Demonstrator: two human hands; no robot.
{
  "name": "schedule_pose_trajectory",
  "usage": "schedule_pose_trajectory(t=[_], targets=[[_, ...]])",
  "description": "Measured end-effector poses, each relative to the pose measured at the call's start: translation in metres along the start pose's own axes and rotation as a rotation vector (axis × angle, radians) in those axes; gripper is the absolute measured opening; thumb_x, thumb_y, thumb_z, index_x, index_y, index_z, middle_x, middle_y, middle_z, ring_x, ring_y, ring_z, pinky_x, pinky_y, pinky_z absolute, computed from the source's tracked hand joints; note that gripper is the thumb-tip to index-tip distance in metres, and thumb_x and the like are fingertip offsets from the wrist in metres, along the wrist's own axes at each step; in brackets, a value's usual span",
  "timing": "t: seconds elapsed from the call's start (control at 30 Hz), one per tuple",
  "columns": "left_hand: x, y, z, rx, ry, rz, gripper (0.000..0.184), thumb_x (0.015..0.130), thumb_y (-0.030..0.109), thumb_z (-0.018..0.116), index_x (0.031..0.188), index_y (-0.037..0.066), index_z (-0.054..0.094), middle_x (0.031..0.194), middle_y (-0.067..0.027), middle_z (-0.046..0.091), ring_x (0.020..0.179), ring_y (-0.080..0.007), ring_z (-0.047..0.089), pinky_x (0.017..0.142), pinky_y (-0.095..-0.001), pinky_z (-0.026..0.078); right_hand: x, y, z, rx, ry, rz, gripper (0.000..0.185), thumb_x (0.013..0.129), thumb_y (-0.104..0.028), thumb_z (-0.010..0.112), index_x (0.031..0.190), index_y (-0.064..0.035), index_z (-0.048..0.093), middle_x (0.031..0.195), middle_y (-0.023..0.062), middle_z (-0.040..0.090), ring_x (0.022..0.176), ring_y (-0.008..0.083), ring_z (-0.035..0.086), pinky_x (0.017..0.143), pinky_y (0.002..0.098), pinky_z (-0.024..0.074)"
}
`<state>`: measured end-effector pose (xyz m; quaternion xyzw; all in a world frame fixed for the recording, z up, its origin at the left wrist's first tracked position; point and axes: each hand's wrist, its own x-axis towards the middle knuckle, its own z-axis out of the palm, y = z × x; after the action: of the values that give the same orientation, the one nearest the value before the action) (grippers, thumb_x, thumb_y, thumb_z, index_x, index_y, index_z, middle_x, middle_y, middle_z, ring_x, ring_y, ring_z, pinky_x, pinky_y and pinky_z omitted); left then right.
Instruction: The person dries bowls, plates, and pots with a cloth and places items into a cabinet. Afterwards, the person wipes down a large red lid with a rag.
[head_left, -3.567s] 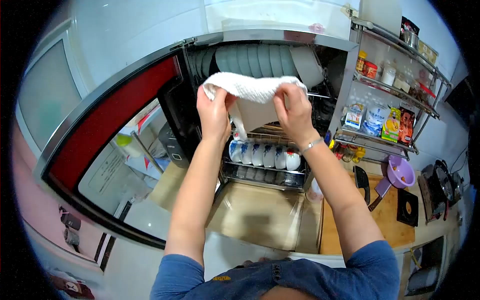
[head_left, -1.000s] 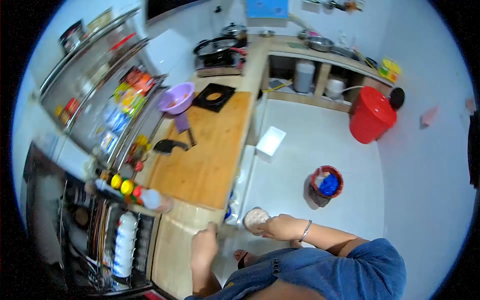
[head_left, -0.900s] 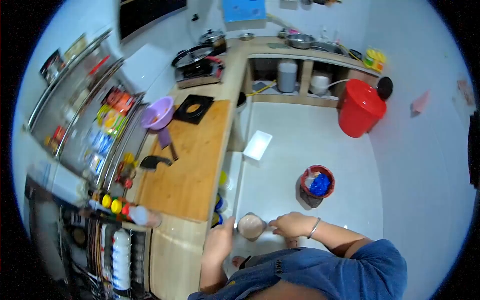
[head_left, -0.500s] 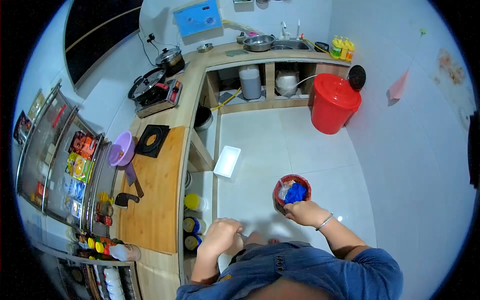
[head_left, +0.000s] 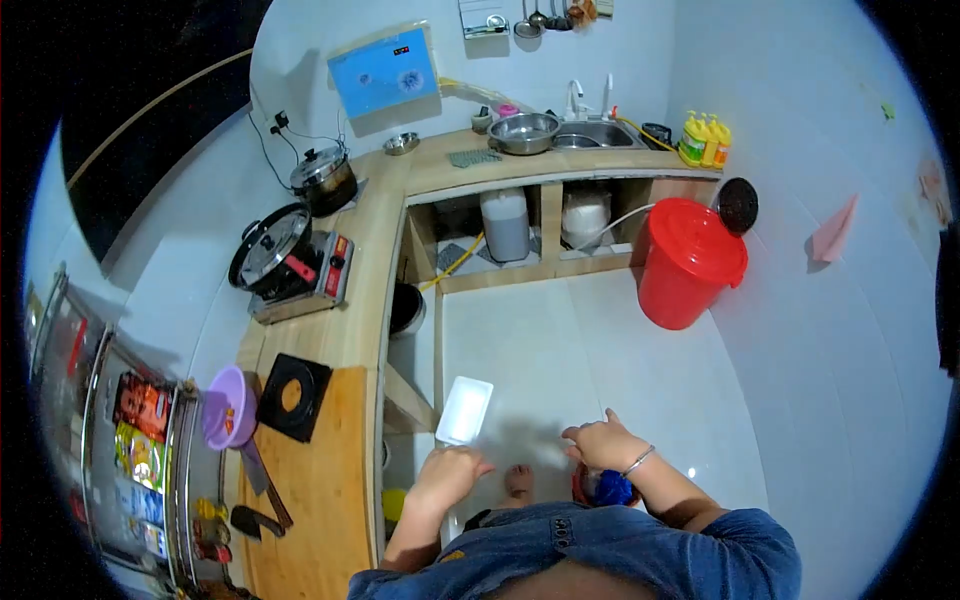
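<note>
My left hand [head_left: 450, 476] is over the floor beside the counter edge, its fingers curled in and the thumb pointing right; what it holds, if anything, is hidden. My right hand [head_left: 604, 441] has its fingers apart and holds nothing. Just under that hand is a small red bin with a blue bag [head_left: 612, 488] in it, partly hidden by my arm. A white rectangular tub [head_left: 465, 410] lies on the floor, above and between my hands in the view.
A wooden board [head_left: 325, 480], cleavers [head_left: 256, 522] and a purple colander [head_left: 230, 408] sit on the left counter. Beyond are a gas stove [head_left: 330, 272], pots and a sink [head_left: 600, 134]. A large red bucket [head_left: 688, 270] stands at the right wall.
The view has turned from the dish cabinet toward the sink. The white cloth held earlier is out of sight. My right hand has opened, and both hands have moved forward over the floor.
</note>
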<state>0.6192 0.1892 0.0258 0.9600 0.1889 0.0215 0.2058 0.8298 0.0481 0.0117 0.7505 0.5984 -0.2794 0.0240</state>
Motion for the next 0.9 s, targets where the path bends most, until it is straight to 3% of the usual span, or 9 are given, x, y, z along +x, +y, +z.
schedule_pose_trajectory(t=[0.07,0.2,0.27,0.37,0.5,0.57,0.67,0.8,0.9], targets=[[0.031,-0.028,-0.018,0.178,-0.05,-0.093,0.027,0.078,0.028,0.053,0.072,0.003,0.058,0.073,-0.0139,0.059,0.072,-0.029,0.058,0.062,-0.0387,0.044,0.036,0.004,-0.028,0.047,0.079,-0.042,0.037,0.083,-0.032,0.044,0.111,-0.0101,0.049,0.1,0.0119,0.057,0.093,0.0267,0.055,0.093,0.0556,0.0223],[0.098,-0.071,-0.04,0.178,-0.126,-0.15,0.025,0.079,0.027,0.05,0.078,0.004,0.057,0.078,-0.015,0.059,0.075,-0.0298,0.057,0.066,-0.0407,0.044,0.084,0.018,-0.068,0.165,0.267,-0.047,0.037,0.083,-0.034,0.045,0.111,-0.0105,0.05,0.098,0.0124,0.058,0.092,0.0276,0.055,0.092,0.0568,0.0223],[0.13,-0.085,-0.046,0.098,-0.182,-0.164,0.025,0.08,0.027,0.049,0.08,0.003,0.056,0.08,-0.0157,0.059,0.079,-0.0306,0.056,0.068,-0.0411,0.043,0.1,0.038,-0.079,0.171,0.177,0.036,0.036,0.083,-0.034,0.043,0.11,-0.0111,0.05,0.096,0.0123,0.059,0.093,0.0277,0.055,0.093,0.056,0.0222],[0.184,-0.111,-0.044,-0.032,-0.156,0.008,0.027,0.082,0.029,0.047,0.087,0.004,0.055,0.09,-0.0168,0.057,0.082,-0.0338,0.055,0.072,-0.0423,0.043,0.128,0.083,-0.095,0.154,0.088,0.18,0.035,0.084,-0.035,0.042,0.11,-0.0123,0.05,0.094,0.0119,0.06,0.094,0.0284,0.054,0.093,0.0559,0.0221],[0.266,-0.136,-0.053,0.023,-0.302,-0.078,0.026,0.082,0.028,0.047,0.086,0.004,0.055,0.088,-0.0172,0.056,0.083,-0.0338,0.054,0.071,-0.0427,0.043,0.189,0.135,-0.135,0.081,0.068,0.344,0.036,0.083,-0.036,0.043,0.111,-0.0136,0.049,0.094,0.0111,0.06,0.093,0.0296,0.054,0.092,0.0569,0.023],[0.311,-0.151,-0.059,0.047,-0.173,-0.058,0.026,0.08,0.03,0.049,0.08,0.005,0.055,0.078,-0.0155,0.058,0.077,-0.0336,0.055,0.066,-0.0431,0.042,0.226,0.158,-0.16,0.097,0.099,0.302,0.035,0.083,-0.034,0.044,0.111,-0.0129,0.049,0.094,0.0122,0.059,0.093,0.0294,0.054,0.091,0.0571,0.023],[0.39,-0.176,-0.068,0.037,-0.126,-0.091,0.024,0.079,0.029,0.049,0.08,0.005,0.056,0.077,-0.0156,0.058,0.077,-0.034,0.055,0.066,-0.0436,0.042,0.29,0.194,-0.204,0.086,0.15,0.243,0.035,0.083,-0.032,0.045,0.11,-0.0121,0.049,0.095,0.0132,0.059,0.092,0.0291,0.055,0.091,0.0574,0.0238],[0.486,-0.213,-0.082,0.05,-0.23,-0.132,0.024,0.079,0.028,0.049,0.081,0.005,0.056,0.081,-0.0161,0.058,0.078,-0.0342,0.055,0.067,-0.0441,0.042,0.355,0.226,-0.263,0.089,0.065,0.154,0.032,0.083,-0.03,0.045,0.108,-0.0112,0.05,0.094,0.014,0.059,0.093,0.0294,0.054,0.09,0.0576,0.025],[0.541,-0.245,-0.084,-0.015,-0.163,-0.137,0.026,0.078,0.03,0.049,0.083,0.005,0.057,0.085,-0.0162,0.058,0.081,-0.0341,0.054,0.07,-0.0436,0.042,0.407,0.248,-0.295,0.031,0.038,0.114,0.033,0.082,-0.03,0.045,0.109,-0.0114,0.051,0.094,0.0141,0.059,0.093,0.0299,0.054,0.089,0.0569,0.0259]])
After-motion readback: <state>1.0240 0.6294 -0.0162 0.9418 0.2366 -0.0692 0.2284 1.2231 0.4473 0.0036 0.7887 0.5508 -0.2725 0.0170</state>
